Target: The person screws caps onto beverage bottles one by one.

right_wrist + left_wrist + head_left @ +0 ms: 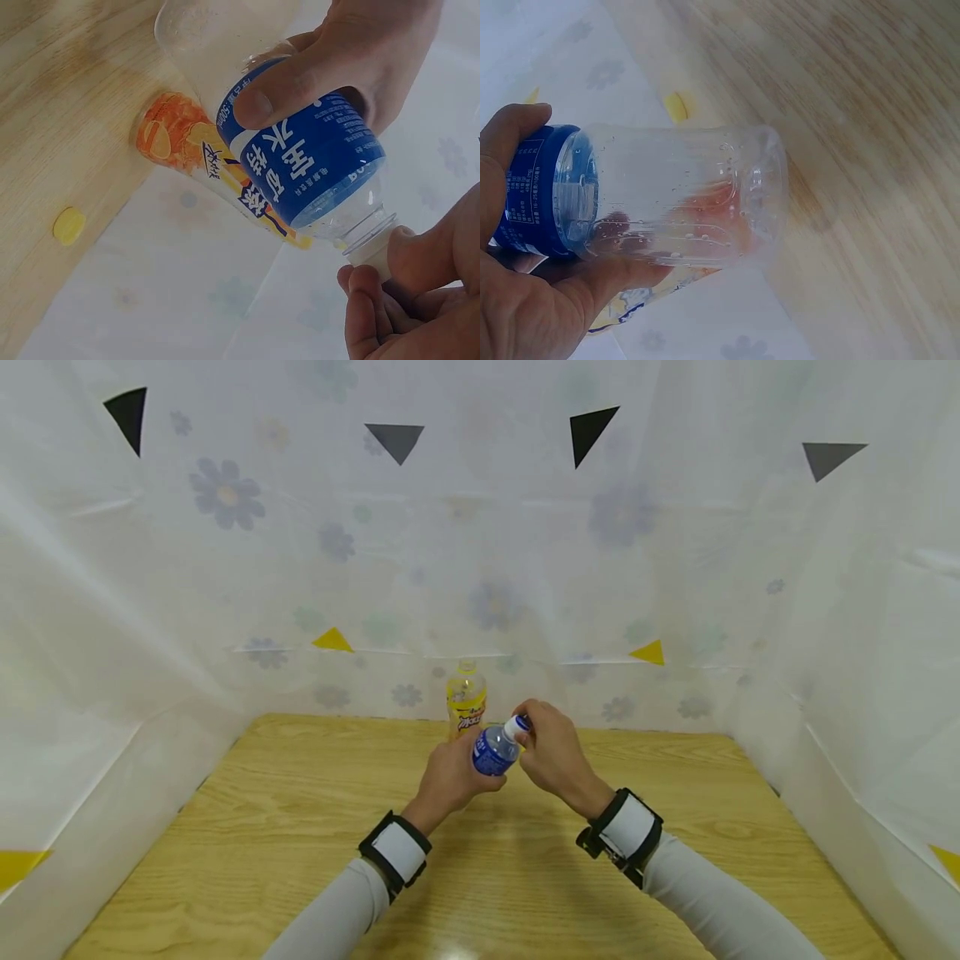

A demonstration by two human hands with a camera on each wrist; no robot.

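Observation:
My left hand (452, 774) grips a clear plastic bottle around its blue label (300, 150), and the bottle (667, 195) is tilted with its neck toward my right hand. A few droplets cling inside its clear lower part. The thumb and fingers of my right hand (557, 753) pinch the white cap (373, 256) at the bottle's mouth. Just behind my left hand stands a second bottle (467, 693), with a yellow label and a bare neck. Orange shows on its lower part (169, 131) in the right wrist view.
A yellow cap (69, 226) lies on the wooden table (300, 827) near its far edge. White flower-print sheeting (487, 552) with black, grey and yellow triangles encloses the table at the back and both sides. Each wrist wears a black-and-white band (397, 850).

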